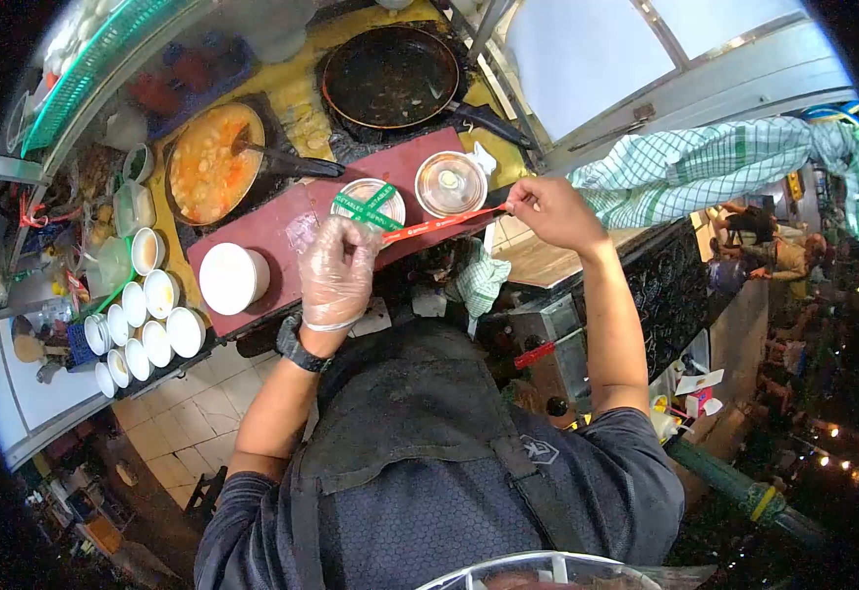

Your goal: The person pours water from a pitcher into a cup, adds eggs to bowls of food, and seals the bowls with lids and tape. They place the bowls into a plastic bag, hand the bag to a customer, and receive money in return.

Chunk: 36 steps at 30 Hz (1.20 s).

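Seems to be at the step of drawing out a red printed strip (pixel 439 225), stretched nearly straight from hand to hand, just on the near side of two lidded bowls. Pinches one end in the gloved left hand (pixel 336 275), fingers narrowed right beside the green-banded bowl (pixel 363 189); cannot tell the length tucked inside that grip. Pinches the other end between thumb and forefinger of the bare right hand (pixel 559 214), near the clear-lidded bowl (pixel 449 184). Cannot tell from this angle whether touching that bowl or passing just clear of it. Works over a dark red board (pixel 287 218), with a white tub (pixel 233 278) farther left, and a pan of orange stew (pixel 211 162) and a dark frying pan (pixel 390 79) beyond. Calls, most likely, for even tension, no twist, and both ends kept under control. Could curl or cling to the glove if slackened.
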Each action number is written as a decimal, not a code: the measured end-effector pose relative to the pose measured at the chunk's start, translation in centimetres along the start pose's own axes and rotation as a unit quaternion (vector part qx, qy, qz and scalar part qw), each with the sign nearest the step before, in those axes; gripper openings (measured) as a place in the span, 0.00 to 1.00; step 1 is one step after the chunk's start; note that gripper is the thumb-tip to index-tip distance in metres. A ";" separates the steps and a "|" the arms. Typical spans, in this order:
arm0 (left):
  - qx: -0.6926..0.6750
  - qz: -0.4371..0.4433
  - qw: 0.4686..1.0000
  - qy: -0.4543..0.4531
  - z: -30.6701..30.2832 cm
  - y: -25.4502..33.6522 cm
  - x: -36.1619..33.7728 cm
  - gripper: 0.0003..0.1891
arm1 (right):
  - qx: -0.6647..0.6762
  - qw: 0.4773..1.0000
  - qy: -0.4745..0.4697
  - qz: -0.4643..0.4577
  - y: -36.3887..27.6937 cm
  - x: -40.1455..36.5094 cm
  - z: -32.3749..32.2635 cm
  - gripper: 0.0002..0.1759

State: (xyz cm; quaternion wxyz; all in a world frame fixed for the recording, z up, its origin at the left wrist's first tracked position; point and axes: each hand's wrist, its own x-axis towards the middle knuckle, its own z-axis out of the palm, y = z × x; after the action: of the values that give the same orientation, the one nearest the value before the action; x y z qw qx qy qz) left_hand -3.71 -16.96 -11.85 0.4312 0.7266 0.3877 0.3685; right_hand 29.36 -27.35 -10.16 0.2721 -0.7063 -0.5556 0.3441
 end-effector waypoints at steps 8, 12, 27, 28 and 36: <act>0.217 0.171 0.961 0.007 6.5 -0.2 1.2 0.08 | -0.367 0.902 0.157 -0.163 -1.3 6.6 -1.4 0.09; 0.276 0.160 0.948 0.025 7.7 -0.6 1.3 0.07 | -0.401 0.892 0.175 -0.115 -0.4 9.5 0.6 0.09; 0.326 0.141 0.935 0.024 9.5 -2.2 1.4 0.06 | -0.507 0.831 0.087 -0.211 0.1 12.1 2.0 0.09; 0.326 0.141 0.935 0.024 9.5 -1.9 1.4 0.06 | -0.498 0.834 0.098 -0.216 0.1 12.1 2.1 0.09; 0.259 0.135 0.956 0.009 6.9 0.7 0.3 0.07 | -0.437 0.860 0.160 -0.208 -3.3 9.5 -1.0 0.10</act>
State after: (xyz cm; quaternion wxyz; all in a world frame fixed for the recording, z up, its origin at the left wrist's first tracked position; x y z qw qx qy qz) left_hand 2.63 -19.26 -13.65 0.1708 0.8557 0.3718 0.3169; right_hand 29.62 -17.39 -8.76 0.0863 -0.6662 -0.7315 -0.1166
